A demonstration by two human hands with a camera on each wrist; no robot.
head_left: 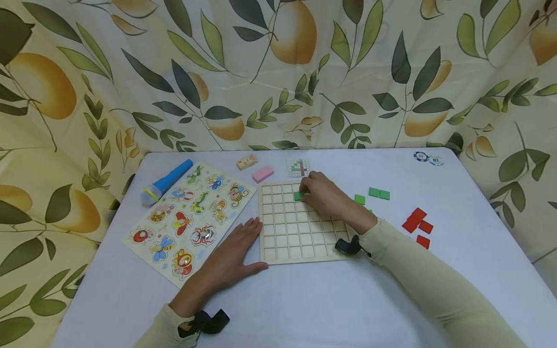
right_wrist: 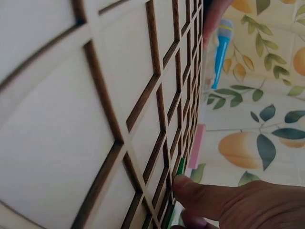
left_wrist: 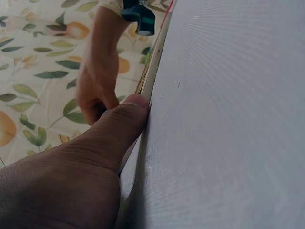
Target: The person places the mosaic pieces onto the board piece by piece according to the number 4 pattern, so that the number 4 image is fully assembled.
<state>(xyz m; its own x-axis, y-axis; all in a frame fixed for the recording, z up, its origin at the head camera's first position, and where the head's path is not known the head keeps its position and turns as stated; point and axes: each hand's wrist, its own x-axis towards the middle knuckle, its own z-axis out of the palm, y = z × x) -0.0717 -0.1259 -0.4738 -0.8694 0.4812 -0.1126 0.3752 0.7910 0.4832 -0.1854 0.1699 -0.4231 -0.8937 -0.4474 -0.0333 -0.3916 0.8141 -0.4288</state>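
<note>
In the middle of our tabletop (head_left: 313,309) we have a grid board (head_left: 287,237), a tile (head_left: 298,196) among its far cells. Left lies a picture board (head_left: 167,220), a flashlight (head_left: 171,177) beyond it. Behind the grid board sit two blocks (head_left: 263,173) and, right of them, a card (head_left: 293,167). Loose tiles (head_left: 373,192) lie to our right.

On white table cover (head_left: 304,309), near far right corner: dark-rimmed round emblem (head_left: 420,156); just beside it, paler bluish round emblem (head_left: 435,160). Small letter-like marks inside each, too tiny to make out. Otherwise, no readable text, brand or number.
</note>
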